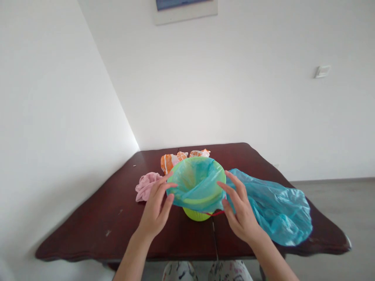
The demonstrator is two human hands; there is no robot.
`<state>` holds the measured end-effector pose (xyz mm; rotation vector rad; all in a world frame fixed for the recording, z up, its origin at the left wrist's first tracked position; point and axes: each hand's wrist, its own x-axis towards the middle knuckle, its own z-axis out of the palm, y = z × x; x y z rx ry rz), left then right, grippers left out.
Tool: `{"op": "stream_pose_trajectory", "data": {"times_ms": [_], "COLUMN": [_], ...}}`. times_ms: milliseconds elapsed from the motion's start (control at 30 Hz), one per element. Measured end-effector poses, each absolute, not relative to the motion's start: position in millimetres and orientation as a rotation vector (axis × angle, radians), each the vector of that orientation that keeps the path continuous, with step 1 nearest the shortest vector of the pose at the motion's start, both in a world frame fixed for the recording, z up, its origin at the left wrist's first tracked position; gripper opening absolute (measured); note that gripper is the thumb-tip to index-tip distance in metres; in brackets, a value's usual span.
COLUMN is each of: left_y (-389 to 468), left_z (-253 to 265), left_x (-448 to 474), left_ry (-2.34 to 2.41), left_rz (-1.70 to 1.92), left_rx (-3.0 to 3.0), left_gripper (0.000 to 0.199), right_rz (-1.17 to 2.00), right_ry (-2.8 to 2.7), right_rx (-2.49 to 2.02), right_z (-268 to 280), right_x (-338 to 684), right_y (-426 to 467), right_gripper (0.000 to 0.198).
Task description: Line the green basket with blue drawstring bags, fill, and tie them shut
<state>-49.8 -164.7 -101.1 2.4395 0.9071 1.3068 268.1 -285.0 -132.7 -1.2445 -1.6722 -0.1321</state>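
A lime green bin [197, 216] stands tilted toward me near the middle of the table. A thin blue plastic bag [195, 189] lines it and is folded out over the front of the rim. Below the fold, a red string [216, 213] shows at the right. My left hand [158, 207] is at the left side of the rim, thumb and fingers spread at the bag's edge. Opposite it, my right hand [240, 207] has its fingers apart at the right side of the rim. I cannot tell how firmly either hand touches the plastic.
Right of the bin, a large crumpled blue plastic bag [281, 207] spreads over the dark wooden table [96, 214]. A pink cloth [146, 186] lies bunched at the left. Behind the bin are orange-and-white plastic packages [170, 160]. White walls border the table's back and left.
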Motion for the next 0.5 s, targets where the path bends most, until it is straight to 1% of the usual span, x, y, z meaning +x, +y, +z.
{"op": "stream_pose_trajectory", "data": {"times_ms": [33, 100, 167, 200, 233, 267, 367, 500], "left_y": [-168, -174, -175, -174, -173, -172, -168, -162], "left_z": [-88, -66, -55, -53, -52, -51, -50, -42], "left_x": [-39, -16, 1, 7, 10, 11, 12, 16], "left_ry": [0.869, 0.801, 0.785, 0.804, 0.832, 0.864, 0.947, 0.988], "left_rz": [1.085, 0.697, 0.527, 0.486, 0.441, 0.384, 0.219, 0.162], "left_rx": [2.527, 2.628, 2.668, 2.686, 2.706, 2.726, 2.755, 2.731], "left_gripper": [0.032, 0.034, 0.033, 0.032, 0.035, 0.04, 0.055, 0.056], "right_rz": [-0.115, -0.059, -0.015, -0.017, -0.031, -0.052, -0.115, -0.169], "right_ry": [-1.778, -1.924, -1.923, -1.886, -1.847, -1.822, -1.825, -1.905], "right_rx": [-1.255, -1.27, -1.264, -1.254, -1.246, -1.244, -1.274, -1.392], "right_z": [-123, -112, -113, -116, -120, -124, -128, -112], "right_x": [261, 247, 237, 233, 231, 230, 229, 230], "right_y": [-285, -281, -274, -270, -268, -266, -265, -266], "right_gripper": [0.054, 0.04, 0.021, 0.014, 0.013, 0.014, 0.028, 0.042]}}
